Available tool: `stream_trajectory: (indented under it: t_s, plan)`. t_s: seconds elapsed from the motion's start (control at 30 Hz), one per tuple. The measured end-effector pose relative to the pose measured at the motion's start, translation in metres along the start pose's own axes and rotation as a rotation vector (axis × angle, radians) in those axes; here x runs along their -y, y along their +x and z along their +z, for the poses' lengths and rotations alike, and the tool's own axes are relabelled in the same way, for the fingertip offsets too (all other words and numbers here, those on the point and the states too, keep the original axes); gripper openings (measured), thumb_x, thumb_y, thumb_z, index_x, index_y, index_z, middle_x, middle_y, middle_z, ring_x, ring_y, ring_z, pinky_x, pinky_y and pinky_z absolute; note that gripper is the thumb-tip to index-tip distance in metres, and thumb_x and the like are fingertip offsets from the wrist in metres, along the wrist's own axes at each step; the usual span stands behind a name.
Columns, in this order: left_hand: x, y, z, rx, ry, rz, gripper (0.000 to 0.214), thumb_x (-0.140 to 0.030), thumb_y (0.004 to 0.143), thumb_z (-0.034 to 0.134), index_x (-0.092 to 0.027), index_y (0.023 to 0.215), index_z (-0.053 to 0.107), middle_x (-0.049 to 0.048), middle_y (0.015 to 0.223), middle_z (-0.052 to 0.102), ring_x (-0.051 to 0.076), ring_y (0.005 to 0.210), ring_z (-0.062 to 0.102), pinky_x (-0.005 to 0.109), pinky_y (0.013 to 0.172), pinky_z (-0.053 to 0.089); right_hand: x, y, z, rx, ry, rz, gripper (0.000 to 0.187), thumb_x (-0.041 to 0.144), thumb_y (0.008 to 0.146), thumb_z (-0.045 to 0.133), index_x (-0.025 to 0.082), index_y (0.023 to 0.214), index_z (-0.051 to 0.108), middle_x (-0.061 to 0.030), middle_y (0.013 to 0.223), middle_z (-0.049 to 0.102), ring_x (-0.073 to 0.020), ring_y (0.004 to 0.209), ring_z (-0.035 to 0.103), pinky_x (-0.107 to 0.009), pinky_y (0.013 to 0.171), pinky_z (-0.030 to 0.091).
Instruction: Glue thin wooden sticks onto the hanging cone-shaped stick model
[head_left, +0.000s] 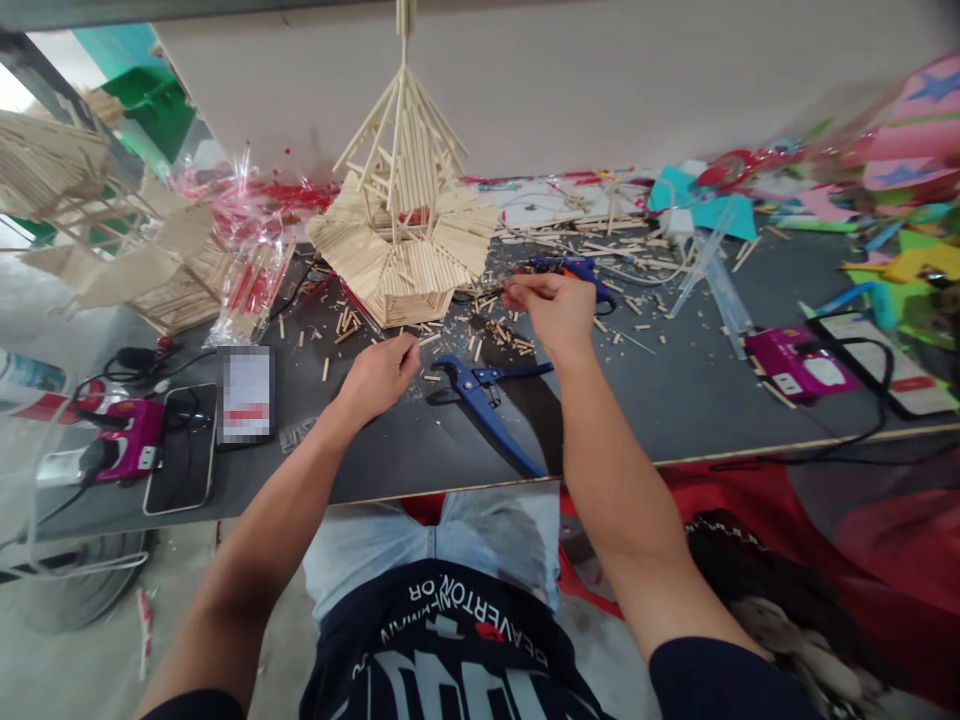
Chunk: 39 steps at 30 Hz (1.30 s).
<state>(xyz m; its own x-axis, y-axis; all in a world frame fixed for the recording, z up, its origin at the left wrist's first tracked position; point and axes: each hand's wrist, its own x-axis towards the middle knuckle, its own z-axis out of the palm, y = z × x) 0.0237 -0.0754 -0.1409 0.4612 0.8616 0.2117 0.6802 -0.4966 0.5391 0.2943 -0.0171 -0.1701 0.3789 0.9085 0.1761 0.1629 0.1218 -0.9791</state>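
Wooden-stick model (pixel 416 275) upright on table (pixel 390 465), just beyond and between both hands. Left hand (pixel 381 372) near its front base, thumb and fingers pinching a short stick (pixel 429 340). Right hand (pixel 561 312) right of model, apart from it, fingertips pressed together; can't tell what, if anything, is between them. Blue cutter (pixel 480 395) between forearms, jaws open. Glue gun (pixel 577 267) just behind right hand. Stick offcuts (pixel 510 338) scattered around.

stick scraps (pixel 520 345) and cutter (pixel 474 388) show a workshop.
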Motion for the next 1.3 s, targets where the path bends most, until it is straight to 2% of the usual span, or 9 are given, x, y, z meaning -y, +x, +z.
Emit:
stream_trajectory:
  t_s: [0.1, 0.23, 0.33, 0.47, 0.67, 0.73, 0.83, 1.03, 1.3]
  plan:
    - [-0.001, 0.000, 0.001, 0.004, -0.008, -0.001, 0.026, -0.027, 0.101, 0.040, -0.018, 0.085, 0.059, 0.0008, 0.071, 0.058, 0.013, 0.062, 0.048, 0.026, 0.063, 0.033, 0.000, 0.000, -0.005, -0.065, -0.067, 0.010, 0.030, 0.043, 0.068, 0.085, 0.018, 0.070, 0.068, -0.0017, 0.061, 0.069, -0.0188, 0.052, 0.068, -0.037, 0.059, 0.063]
    - [-0.003, -0.001, 0.004, 0.016, -0.030, 0.005, 0.026, -0.027, 0.100, 0.040, -0.018, 0.081, 0.056, 0.0000, 0.070, 0.057, 0.012, 0.061, 0.046, 0.026, 0.063, 0.032, -0.002, 0.001, -0.010, -0.062, -0.232, -0.027, 0.038, 0.051, 0.088, 0.063, 0.018, 0.070, 0.067, -0.0037, 0.059, 0.067, -0.0171, 0.045, 0.062, -0.034, 0.050, 0.057]
    - [-0.004, -0.001, 0.006, 0.028, -0.052, 0.017, 0.026, -0.027, 0.099, 0.041, -0.019, 0.079, 0.054, -0.0008, 0.069, 0.056, 0.012, 0.062, 0.045, 0.025, 0.063, 0.032, -0.002, 0.004, -0.013, 0.006, -0.337, -0.054, 0.019, 0.033, 0.085, 0.067, 0.015, 0.090, 0.073, -0.0090, 0.085, 0.077, -0.0215, 0.069, 0.073, -0.042, 0.076, 0.063]
    - [-0.004, -0.002, 0.007, 0.010, -0.073, 0.018, 0.025, -0.027, 0.098, 0.041, -0.019, 0.078, 0.053, -0.0019, 0.068, 0.053, 0.012, 0.061, 0.043, 0.025, 0.062, 0.031, 0.012, -0.003, -0.023, 0.072, -0.509, -0.158, 0.035, 0.025, 0.077, 0.073, 0.015, 0.111, 0.074, -0.0138, 0.118, 0.075, -0.0297, 0.108, 0.070, -0.052, 0.105, 0.051]
    - [-0.004, -0.001, 0.006, -0.023, -0.094, -0.001, 0.023, -0.024, 0.097, 0.043, -0.018, 0.077, 0.053, -0.0026, 0.066, 0.050, 0.011, 0.059, 0.042, 0.025, 0.061, 0.029, 0.042, -0.069, -0.045, 0.501, -0.776, -0.239, 0.045, 0.047, 0.090, 0.064, 0.019, 0.125, 0.069, -0.0141, 0.131, 0.069, -0.0319, 0.123, 0.064, -0.052, 0.110, 0.048]
    - [-0.005, -0.001, 0.006, -0.026, -0.100, -0.007, 0.022, -0.023, 0.096, 0.044, -0.018, 0.076, 0.052, -0.0030, 0.065, 0.049, 0.011, 0.058, 0.041, 0.025, 0.060, 0.028, 0.045, -0.096, -0.051, 0.685, -0.867, -0.190, 0.072, 0.062, 0.081, 0.071, 0.020, 0.139, 0.059, -0.0164, 0.144, 0.059, -0.0367, 0.132, 0.057, -0.056, 0.110, 0.047]
    - [-0.007, 0.000, 0.006, -0.034, -0.112, -0.011, 0.022, -0.022, 0.096, 0.044, -0.019, 0.075, 0.050, -0.0039, 0.063, 0.046, 0.011, 0.057, 0.039, 0.026, 0.060, 0.027, 0.044, -0.122, -0.054, 0.767, -1.019, -0.159, 0.109, 0.070, 0.070, 0.077, 0.016, 0.156, 0.038, -0.0205, 0.158, 0.042, -0.0436, 0.146, 0.040, -0.061, 0.113, 0.044]
    - [-0.006, 0.000, 0.007, -0.059, -0.120, -0.019, 0.022, -0.021, 0.093, 0.044, -0.019, 0.072, 0.047, -0.0046, 0.061, 0.042, 0.010, 0.056, 0.037, 0.026, 0.059, 0.026, 0.049, -0.131, -0.052, 0.729, -1.184, -0.273, 0.073, 0.043, 0.085, 0.064, 0.013, 0.149, 0.046, -0.0219, 0.137, 0.058, -0.0424, 0.125, 0.057, -0.058, 0.104, 0.050]
    - [-0.007, -0.001, 0.007, -0.093, -0.139, -0.019, 0.023, -0.023, 0.094, 0.043, -0.018, 0.074, 0.052, -0.0039, 0.061, 0.044, 0.010, 0.057, 0.039, 0.026, 0.059, 0.029, 0.052, -0.142, -0.056, 0.723, -1.084, -0.247, 0.065, 0.044, 0.097, 0.044, 0.008, 0.151, 0.039, -0.0246, 0.135, 0.058, -0.0402, 0.126, 0.057, -0.056, 0.105, 0.050]
